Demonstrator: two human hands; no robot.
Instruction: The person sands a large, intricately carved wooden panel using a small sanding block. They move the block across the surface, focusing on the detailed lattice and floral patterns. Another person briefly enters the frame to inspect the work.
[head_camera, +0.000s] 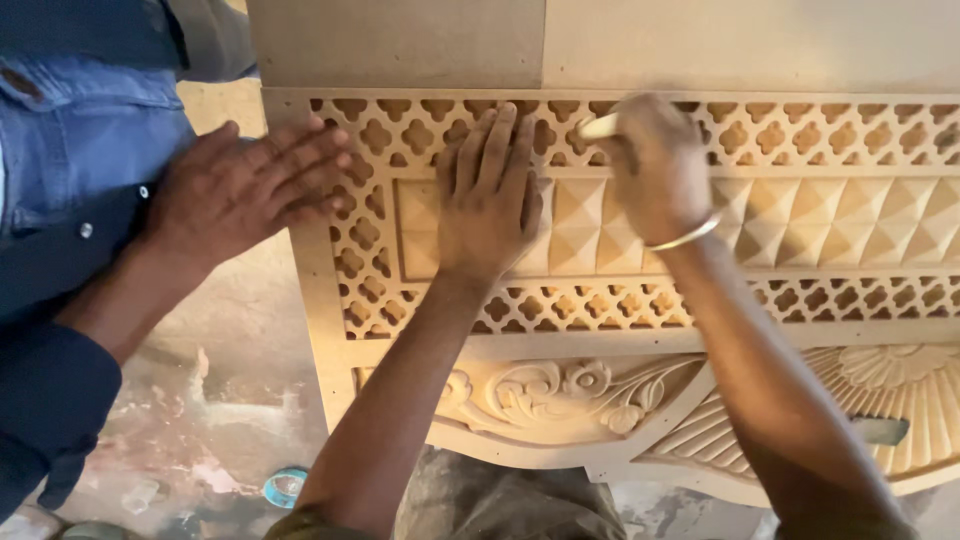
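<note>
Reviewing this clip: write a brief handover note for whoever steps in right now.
Left hand: flat on the carved wooden panel, fingers spread over its pyramid-relief strip, pressing.
Right hand: fist closed on a small pale tool at the upper lattice band; a bangle on the wrist.
Co-worker's hand: flat on the panel's left edge.
Done and left: cannot tell from this view.
</note>
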